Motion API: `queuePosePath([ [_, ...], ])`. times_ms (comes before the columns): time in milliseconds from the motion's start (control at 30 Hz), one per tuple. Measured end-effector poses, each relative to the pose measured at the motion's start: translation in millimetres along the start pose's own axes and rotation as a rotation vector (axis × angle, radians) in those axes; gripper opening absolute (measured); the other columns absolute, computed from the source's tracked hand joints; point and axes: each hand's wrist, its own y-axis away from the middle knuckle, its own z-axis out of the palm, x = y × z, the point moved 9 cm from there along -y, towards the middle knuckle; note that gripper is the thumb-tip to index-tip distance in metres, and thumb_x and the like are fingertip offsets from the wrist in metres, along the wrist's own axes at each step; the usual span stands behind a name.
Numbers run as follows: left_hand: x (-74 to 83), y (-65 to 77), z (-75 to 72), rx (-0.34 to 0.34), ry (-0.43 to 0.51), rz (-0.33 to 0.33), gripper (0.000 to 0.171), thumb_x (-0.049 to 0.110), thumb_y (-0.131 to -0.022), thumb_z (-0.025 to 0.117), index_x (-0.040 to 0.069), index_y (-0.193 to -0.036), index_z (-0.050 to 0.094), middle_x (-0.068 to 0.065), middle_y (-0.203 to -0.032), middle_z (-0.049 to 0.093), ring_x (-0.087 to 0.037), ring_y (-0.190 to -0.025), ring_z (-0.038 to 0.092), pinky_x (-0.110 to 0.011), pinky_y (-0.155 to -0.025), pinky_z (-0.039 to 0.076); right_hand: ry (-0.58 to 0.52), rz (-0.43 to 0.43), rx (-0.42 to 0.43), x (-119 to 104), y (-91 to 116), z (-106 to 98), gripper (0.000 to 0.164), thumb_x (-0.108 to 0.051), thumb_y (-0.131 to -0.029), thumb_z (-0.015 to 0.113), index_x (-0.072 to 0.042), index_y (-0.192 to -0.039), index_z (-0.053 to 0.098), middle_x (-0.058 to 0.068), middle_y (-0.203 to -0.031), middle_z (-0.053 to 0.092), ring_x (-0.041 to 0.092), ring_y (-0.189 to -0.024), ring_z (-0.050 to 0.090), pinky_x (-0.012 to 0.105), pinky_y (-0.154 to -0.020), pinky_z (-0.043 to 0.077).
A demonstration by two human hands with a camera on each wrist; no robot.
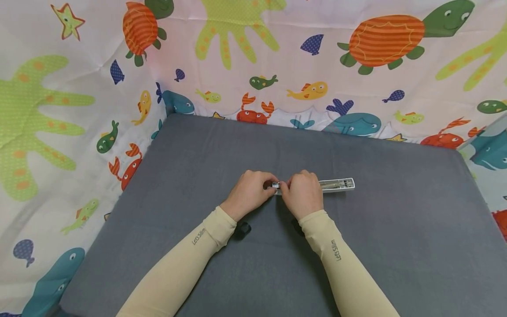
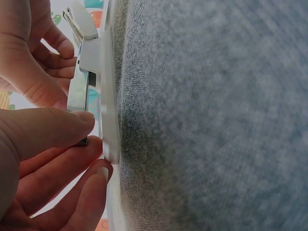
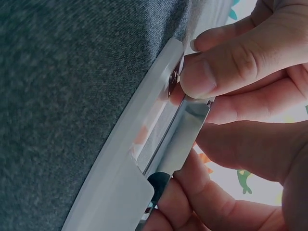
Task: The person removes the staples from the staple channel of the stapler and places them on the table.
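Head: stapler end [image 1: 275, 185] in left hand [image 1: 250, 193].

L hand [image 1: 250, 191], R hand [image 1: 304, 194] — gripping wht stapler [image 1: 337, 185]

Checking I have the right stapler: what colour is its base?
The stapler's base is white, clearest in the right wrist view.

Stapler [image 3: 106, 187] – pale plastic body, smooth, slight sheen; its rail [image 3: 183, 138] – shiny smooth metal; covering [image 1: 396, 229] under it – matt grey cloth, visible weave; curtain [image 1: 293, 66] at 12 o'clock in head view – printed cloth, creased; sleeves [image 1: 174, 268] at 7 and 5 o'clock – smooth matt fabric
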Motion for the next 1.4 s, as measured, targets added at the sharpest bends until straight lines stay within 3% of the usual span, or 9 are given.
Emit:
queuePosePath([
  [933,1.4,0.9,-3.2,0.018,-0.027,0.015,0.016,0.018,-0.098,0.082,0.016,-0.113,0.085,-0.001,-0.099,0.082,-0.011,-0.082,0.072,-0.032,-0.076,0.061,-0.032,0.027,-0.027,2,-1,2,0.029,-0.020,-0.099,0.077,-0.004,-0.075,0.081,0.014,-0.074,0.071,0.035,-0.081,0.063,0.050,-0.089,0.052],
  [1400,3.2,-0.1,-2.1,0.014,-0.018,0.022,0.016,0.017,-0.099,0.081,0.015,-0.114,0.085,-0.002,-0.101,0.083,-0.012,-0.084,0.073,-0.034,-0.078,0.062,-0.090,0.114,-0.049,13,0,2,0.028,-0.024,-0.100,0.076,-0.005,-0.080,0.080,0.015,-0.085,0.070,0.036,-0.084,0.064,0.050,-0.080,0.052],
])
